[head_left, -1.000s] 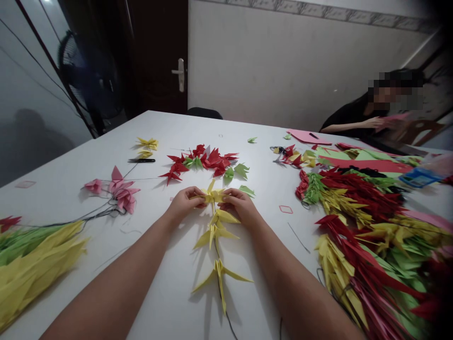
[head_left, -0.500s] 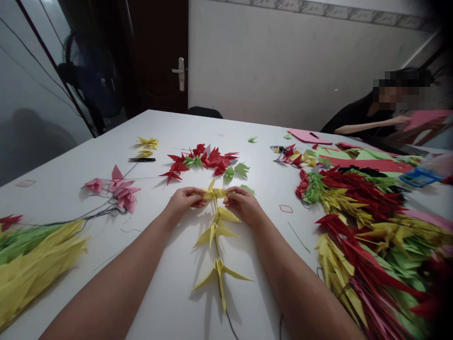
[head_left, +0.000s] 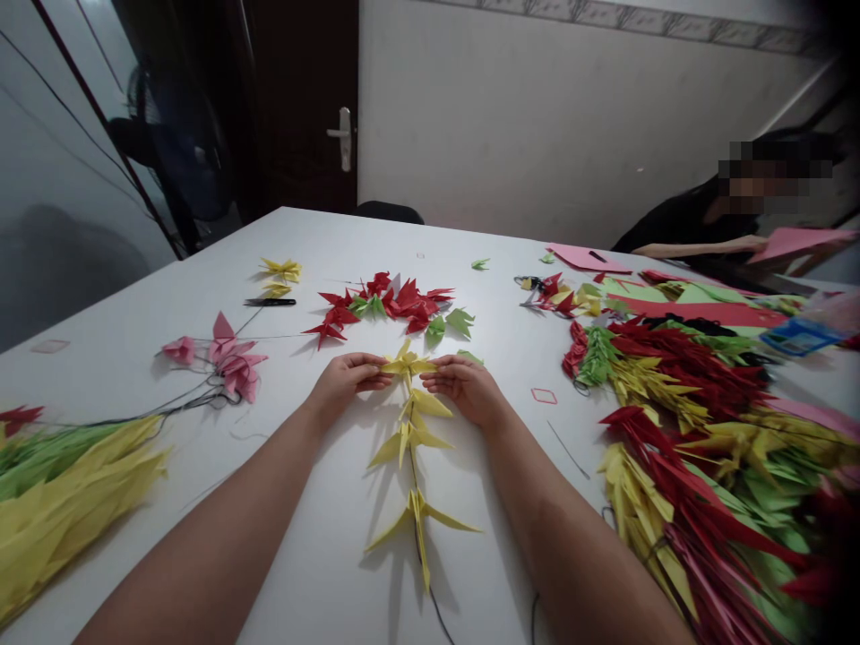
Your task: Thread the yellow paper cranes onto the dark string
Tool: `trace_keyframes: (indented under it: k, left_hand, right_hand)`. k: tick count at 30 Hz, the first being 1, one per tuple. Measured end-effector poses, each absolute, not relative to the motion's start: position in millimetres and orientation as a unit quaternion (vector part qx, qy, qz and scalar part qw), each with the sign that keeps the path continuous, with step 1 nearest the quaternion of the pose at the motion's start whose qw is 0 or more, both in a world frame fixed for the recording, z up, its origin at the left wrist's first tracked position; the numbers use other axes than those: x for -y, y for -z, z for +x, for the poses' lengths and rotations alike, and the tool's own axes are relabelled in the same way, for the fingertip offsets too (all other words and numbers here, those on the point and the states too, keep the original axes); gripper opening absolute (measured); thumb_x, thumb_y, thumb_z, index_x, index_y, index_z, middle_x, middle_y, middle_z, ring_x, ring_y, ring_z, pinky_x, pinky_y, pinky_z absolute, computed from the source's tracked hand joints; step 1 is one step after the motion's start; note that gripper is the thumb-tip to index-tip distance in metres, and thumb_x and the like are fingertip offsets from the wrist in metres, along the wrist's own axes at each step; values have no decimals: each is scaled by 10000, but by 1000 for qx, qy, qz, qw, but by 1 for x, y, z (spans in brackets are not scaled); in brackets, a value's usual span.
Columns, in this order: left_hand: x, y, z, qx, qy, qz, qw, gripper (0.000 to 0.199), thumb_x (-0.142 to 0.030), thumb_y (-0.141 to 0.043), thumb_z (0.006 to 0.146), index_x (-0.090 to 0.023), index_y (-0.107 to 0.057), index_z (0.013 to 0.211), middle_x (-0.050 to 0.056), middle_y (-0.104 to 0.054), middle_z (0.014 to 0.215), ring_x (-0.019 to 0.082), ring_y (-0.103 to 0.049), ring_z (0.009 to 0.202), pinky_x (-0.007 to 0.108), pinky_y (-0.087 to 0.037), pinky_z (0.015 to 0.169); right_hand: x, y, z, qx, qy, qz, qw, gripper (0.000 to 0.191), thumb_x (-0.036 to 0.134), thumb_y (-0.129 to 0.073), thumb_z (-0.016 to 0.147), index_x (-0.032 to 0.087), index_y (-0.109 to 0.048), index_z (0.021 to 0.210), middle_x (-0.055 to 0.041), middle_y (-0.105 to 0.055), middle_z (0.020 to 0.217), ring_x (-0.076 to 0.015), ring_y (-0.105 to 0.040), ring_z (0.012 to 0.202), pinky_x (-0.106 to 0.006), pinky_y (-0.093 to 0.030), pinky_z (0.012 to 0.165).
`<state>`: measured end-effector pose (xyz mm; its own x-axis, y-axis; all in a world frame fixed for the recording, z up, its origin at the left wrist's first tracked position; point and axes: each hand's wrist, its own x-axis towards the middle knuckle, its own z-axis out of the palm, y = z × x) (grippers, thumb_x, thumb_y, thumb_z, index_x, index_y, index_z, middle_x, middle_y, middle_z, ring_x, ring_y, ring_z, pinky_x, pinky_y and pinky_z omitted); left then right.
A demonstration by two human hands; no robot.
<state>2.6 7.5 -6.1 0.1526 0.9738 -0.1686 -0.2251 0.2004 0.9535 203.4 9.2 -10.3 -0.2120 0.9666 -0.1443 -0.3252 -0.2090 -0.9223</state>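
My left hand (head_left: 349, 377) pinches the left tip of a yellow folded paper piece (head_left: 407, 362) between thumb and fingers. The right tip of the same piece is between the thumb and fingers of my right hand (head_left: 465, 382). Below it, more yellow folded pieces (head_left: 417, 511) sit one after another along a dark cord (head_left: 440, 616) that runs toward me over the white table (head_left: 322, 555). Just beyond my hands lie red folded pieces (head_left: 408, 300) and green ones (head_left: 460, 322).
Pink pieces (head_left: 236, 365) and a black-handled tool (head_left: 270, 303) lie at the left, with a yellow bundle (head_left: 73, 515) nearer. Colourful paper strands (head_left: 685, 358) cover the right side. A person (head_left: 699, 215) sits at the far right holding pink paper (head_left: 799, 242).
The fingers of both my hands have straightened a little, and the wings of the held yellow piece are spread wider. The person at the right has leaned and lowered the pink paper slightly.
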Motion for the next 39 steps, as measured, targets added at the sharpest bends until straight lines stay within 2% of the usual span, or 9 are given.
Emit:
trace_keyframes:
  k: [9, 14, 18, 22, 24, 28, 30, 34, 39]
  left_hand:
    - [-7, 6, 2, -441, -477, 427, 628, 191, -167, -652, 599, -112, -663, 782, 52, -682, 624, 120, -621, 564, 252, -509, 620]
    - [-8, 7, 4, -456, -493, 434, 600, 211, -180, -659, 591, -108, -666, 789, 54, -685, 627, 125, -624, 575, 269, -512, 651]
    - [-9, 11, 5, -469, -500, 443, 578, 260, -205, -674, 597, -107, -661, 838, 39, -683, 638, 121, -622, 590, 286, -511, 685]
    - [-11, 17, 7, -474, -491, 474, 556, 337, -269, -683, 610, -119, -648, 910, 37, -691, 702, 130, -629, 637, 308, -506, 720]
    - [-12, 20, 7, -477, -487, 494, 540, 358, -293, -676, 621, -126, -640, 936, 44, -694, 741, 139, -632, 660, 312, -504, 725]
    - [-13, 23, 8, -487, -470, 535, 505, 372, -302, -635, 659, -136, -611, 991, 55, -688, 794, 147, -634, 683, 301, -498, 710]
    - [-12, 23, 9, -491, -459, 560, 484, 396, -312, -612, 677, -146, -580, 1035, 43, -675, 765, 145, -627, 668, 294, -495, 685]
    - [-3, 16, 7, -479, -485, 624, 382, 294, -375, -550, 732, -169, -541, 942, -26, -567, 605, 105, -543, 551, 237, -448, 567]
    - [10, 6, 5, -391, -391, 767, 326, 281, -399, -621, 667, -177, -498, 788, -42, -503, 622, 81, -450, 535, 206, -379, 522]
  right_hand:
    - [-12, 14, 204, 394, -634, -403, 530, 74, 127, -558, 556, 168, -565, 618, -3, -632, 487, -94, -557, 407, -173, -436, 407]
    - [-11, 13, 201, 405, -621, -426, 518, 113, 154, -555, 570, 155, -590, 677, -40, -660, 576, -127, -601, 513, -227, -479, 515]
    - [-11, 12, 199, 432, -535, -468, 555, 204, 280, -540, 651, 166, -587, 814, 30, -560, 483, -87, -486, 434, -200, -383, 443]
    - [-10, 0, 205, 491, -348, -537, 591, 120, 285, -523, 641, 186, -511, 709, 80, -416, 463, -65, -356, 423, -191, -287, 426]
    - [-6, -13, 210, 560, -274, -584, 520, 68, 249, -485, 639, 184, -500, 653, 58, -449, 517, -75, -384, 477, -200, -303, 463]
    - [6, -39, 220, 727, -289, -600, 166, 127, 231, -510, 625, 187, -585, 718, 4, -569, 693, -108, -474, 574, -217, -338, 507]
    - [10, -45, 221, 759, -314, -570, 39, 212, 264, -560, 620, 199, -600, 817, -15, -598, 803, -117, -503, 610, -219, -356, 522]
    - [12, -42, 213, 783, -308, -540, -1, 259, 335, -598, 633, 195, -586, 850, -25, -607, 837, -121, -506, 638, -218, -362, 543]
    - [10, -34, 204, 788, -281, -545, 63, 56, 203, -523, 671, 172, -526, 624, 12, -550, 620, -96, -455, 558, -208, -315, 496]
